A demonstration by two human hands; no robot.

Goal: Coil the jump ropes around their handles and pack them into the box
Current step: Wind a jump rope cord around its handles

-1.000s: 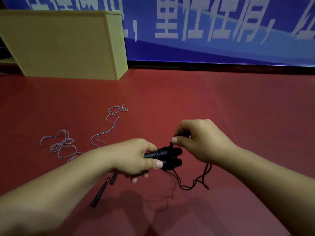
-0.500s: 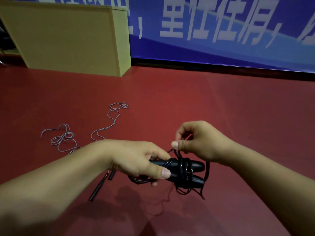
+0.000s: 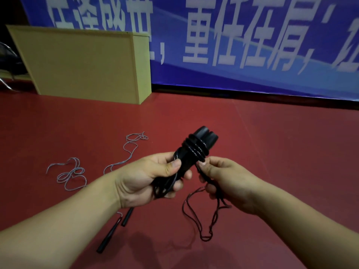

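- My left hand gripped the black handles, now tipped up from level.
- Right hand pinched the rope just below the coils; slack remained.
- Box far ahead, unpacked.

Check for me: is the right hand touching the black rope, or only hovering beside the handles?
Touching. The head view shows the right hand pinching the black rope just below the coils on the handles.
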